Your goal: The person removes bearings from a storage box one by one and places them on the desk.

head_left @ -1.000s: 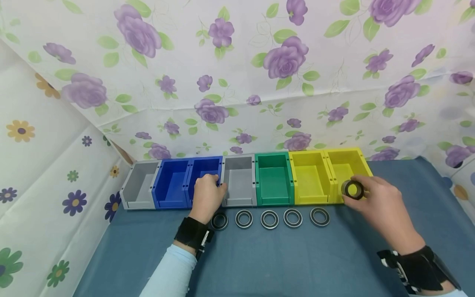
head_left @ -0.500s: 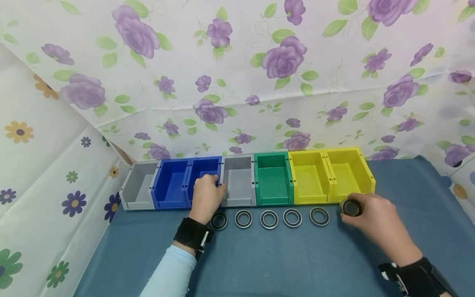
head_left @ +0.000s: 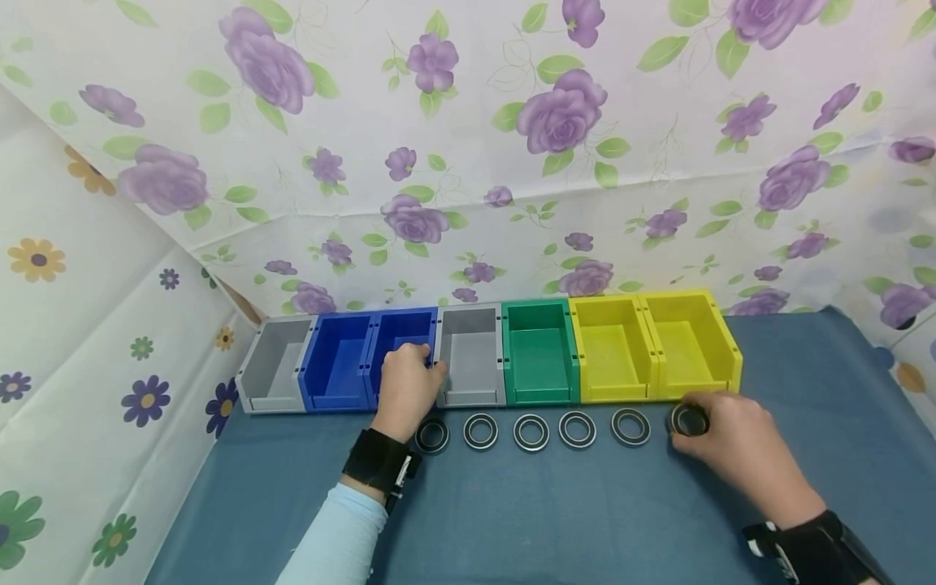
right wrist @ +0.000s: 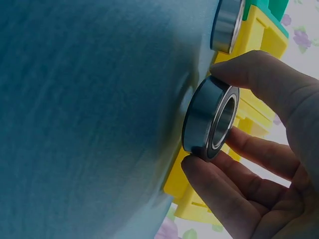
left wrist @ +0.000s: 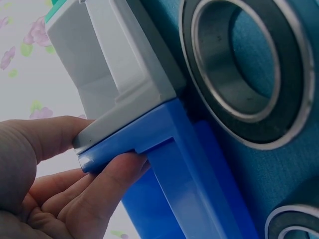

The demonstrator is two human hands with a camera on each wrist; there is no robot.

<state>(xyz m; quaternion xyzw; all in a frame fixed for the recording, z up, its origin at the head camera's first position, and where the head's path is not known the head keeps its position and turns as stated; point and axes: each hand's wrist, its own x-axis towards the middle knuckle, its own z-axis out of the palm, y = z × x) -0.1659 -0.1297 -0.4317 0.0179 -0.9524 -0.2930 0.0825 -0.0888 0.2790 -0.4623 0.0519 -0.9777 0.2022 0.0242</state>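
In the head view, my right hand (head_left: 742, 443) pinches a ball bearing (right wrist: 200, 119) by its outer ring, thumb on one side and fingertips on the other. The bearing is low over the blue cloth, just in front of the rightmost yellow bin (head_left: 691, 349). My left hand (head_left: 405, 388) grips the touching side walls of a blue bin (left wrist: 172, 134) and the grey bin (left wrist: 134, 64) beside it. Its thumb and fingers lie on opposite sides of those walls in the left wrist view. Below that hand lies another bearing (head_left: 419, 439), partly covered by the wrist.
Seven-coloured clutter is absent; one row of bins holds a green bin (head_left: 541, 357), a second yellow bin (head_left: 613, 349) and others against the flowered backdrop (head_left: 468, 162). Several bearings, including one ring (head_left: 617, 428), lie in line before them on the blue cloth (head_left: 556, 520).
My right hand has lowered the bearing from in front of the rightmost yellow bin down toward the cloth, at the right end of the bearing row. My left hand has stayed in place.
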